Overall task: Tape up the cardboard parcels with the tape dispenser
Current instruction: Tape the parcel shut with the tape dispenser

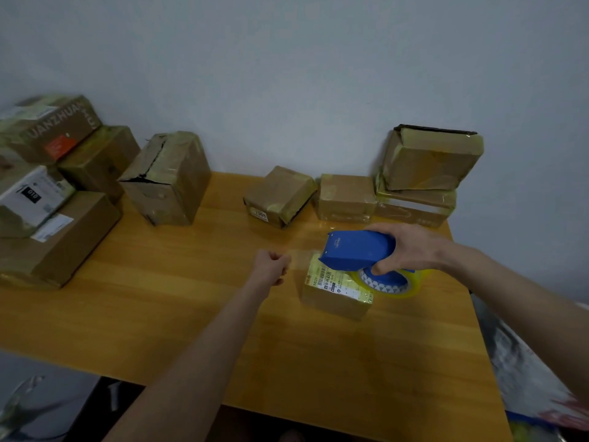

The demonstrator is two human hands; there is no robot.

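A small cardboard parcel (334,298) with a white and yellow label lies on the wooden table (191,298), right of centre. My right hand (411,250) grips the blue tape dispenser (357,248) just above the parcel's far end; its yellowish clear tape roll (392,282) hangs below. A strip of clear tape (302,255) stretches left from the dispenser to my left hand (272,264), which pinches the tape's end with curled fingers, left of the parcel.
Several taped cardboard parcels line the wall: a stack at the far left (54,193), a torn upright box (169,180), two small boxes (280,196) (347,197) and a stack of two (427,173) at the back right. The table's right edge borders a patterned cloth (526,371).
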